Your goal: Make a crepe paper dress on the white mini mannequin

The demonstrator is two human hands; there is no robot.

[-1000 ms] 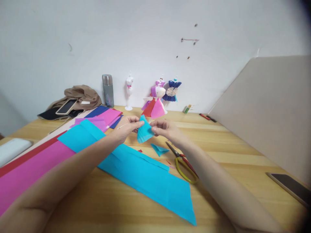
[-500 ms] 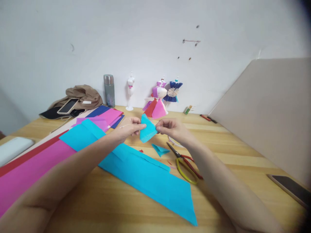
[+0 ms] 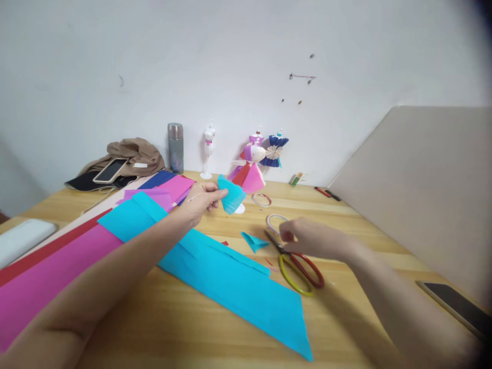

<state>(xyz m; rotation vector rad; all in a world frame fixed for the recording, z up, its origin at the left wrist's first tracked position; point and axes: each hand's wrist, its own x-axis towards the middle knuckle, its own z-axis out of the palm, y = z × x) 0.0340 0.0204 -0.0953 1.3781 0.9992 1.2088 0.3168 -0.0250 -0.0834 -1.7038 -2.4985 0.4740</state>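
My left hand (image 3: 202,201) is raised over the wooden table (image 3: 365,241) and pinches a small folded cyan paper piece (image 3: 231,193) between thumb and fingers. My right hand (image 3: 307,239) is low over the scissors (image 3: 302,267) with red and yellow handles. Its fingers are curled into a pinch at the scissors' pivot. I cannot tell whether it grips them; the scissors lie flat. A small cyan folded triangle (image 3: 253,240) lies between my hands. A long cyan sheet (image 3: 230,271) stretches under my left forearm.
Pink (image 3: 46,277), red, purple and blue sheets lie at left. Two tape rings (image 3: 275,220) sit behind the scissors. Three small dress mannequins (image 3: 251,166), a flask (image 3: 176,147) and a brown cloth (image 3: 130,154) with a phone line the wall. A beige board (image 3: 423,179) leans at right, above another phone (image 3: 457,305).
My right hand has let go of the cyan piece and dropped down to the scissors. My left hand alone keeps the piece, lifted slightly.
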